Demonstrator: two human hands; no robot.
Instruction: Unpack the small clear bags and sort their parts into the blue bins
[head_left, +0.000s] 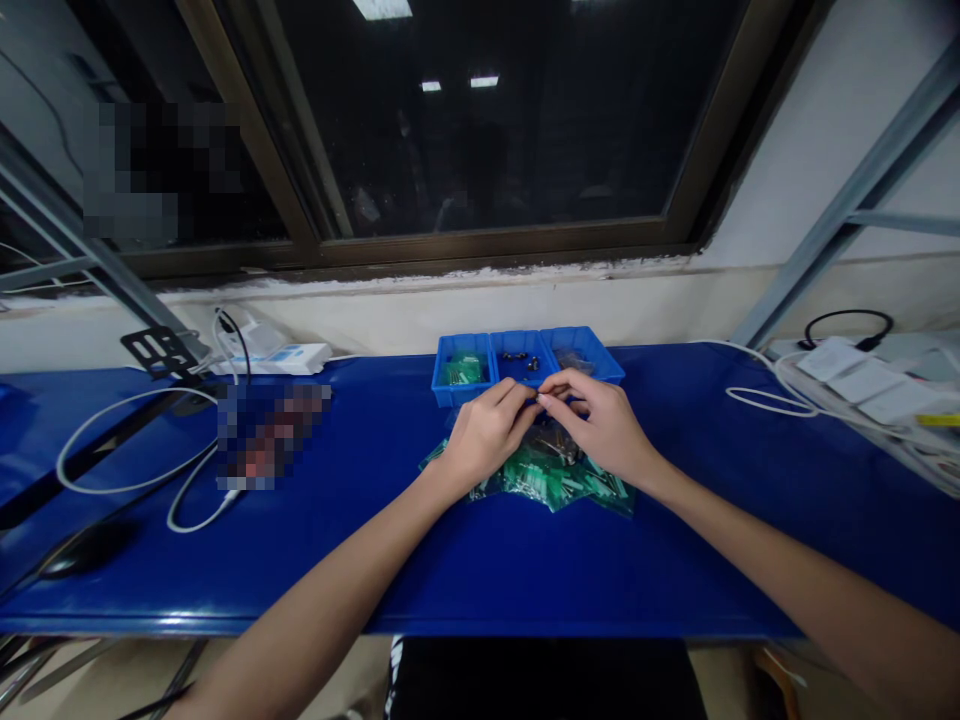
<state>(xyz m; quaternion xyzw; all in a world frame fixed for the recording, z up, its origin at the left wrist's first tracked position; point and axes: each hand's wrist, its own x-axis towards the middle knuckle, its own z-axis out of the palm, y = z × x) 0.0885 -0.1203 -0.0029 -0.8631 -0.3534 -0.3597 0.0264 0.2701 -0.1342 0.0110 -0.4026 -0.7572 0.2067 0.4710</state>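
My left hand (486, 432) and my right hand (600, 425) meet above the front of a blue three-compartment plastic tray (453, 390). Between their fingertips is a small dark part (541, 396), too small to identify. Green pieces (463, 371) lie in the tray's left compartment, and several dark small parts (521, 362) sit in the middle one. The right compartment holds a clear bag (574, 362). Under my hands lies a clear plastic bag of green-and-metal components (555, 478), partly hidden by my wrists.
The tray and bag rest on a blue-covered bench (510, 565), below a dark window (480, 120). A white cable (135, 441) and a black computer mouse (86, 550) lie to the left. A white power strip (277, 358) stands behind them. White cards (862, 380) lie at the right.
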